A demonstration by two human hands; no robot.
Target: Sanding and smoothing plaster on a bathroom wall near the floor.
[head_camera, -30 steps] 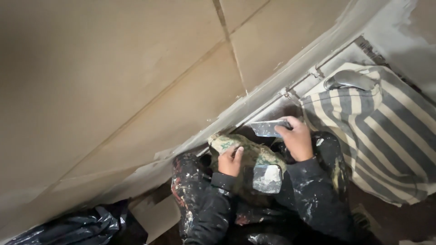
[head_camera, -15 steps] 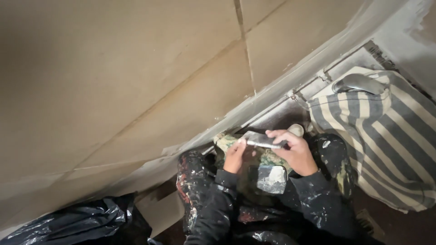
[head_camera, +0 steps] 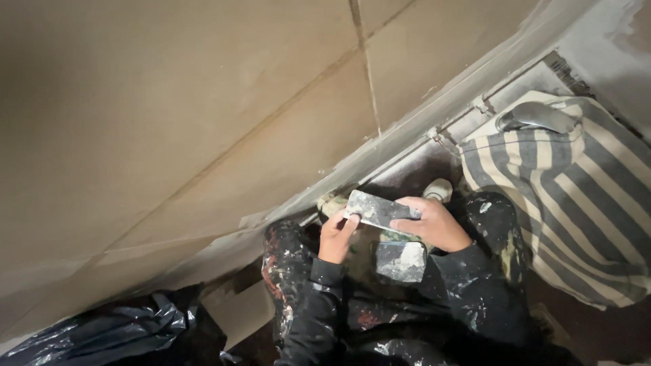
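The right hand (head_camera: 434,225) is closed around the near end of a flat putty knife blade (head_camera: 374,210), thumb on top, the smeared metal pointing left toward the wall. The left hand (head_camera: 337,235) meets the blade's left tip with its fingers curled up against it, pinching or steadying that end; how firmly it grips is hard to tell from above. Just below the blade, between the two forearms, lies a second flat tool (head_camera: 401,261) caked in pale filler, resting on the lap. Under both sits a greenish, crusted lump (head_camera: 331,203), possibly a rag or hawk; most of it is covered by the hands.

Room is tight. The tiled wall (head_camera: 203,115) slopes close on the left and far side, its bottom edge running along a pale trim strip (head_camera: 407,132) right beside the hands. To the right, a striped cloth (head_camera: 576,190) crowds in near the right elbow, with a metal handle (head_camera: 536,116) lying on its far end. A white cap-like piece (head_camera: 438,189) shows just beyond the right hand. Paint-spattered dark trousers (head_camera: 291,271) fill the near ground, and a black plastic bag (head_camera: 102,332) is cut off at the near-left corner. The sleeves run out of the frame at the bottom.
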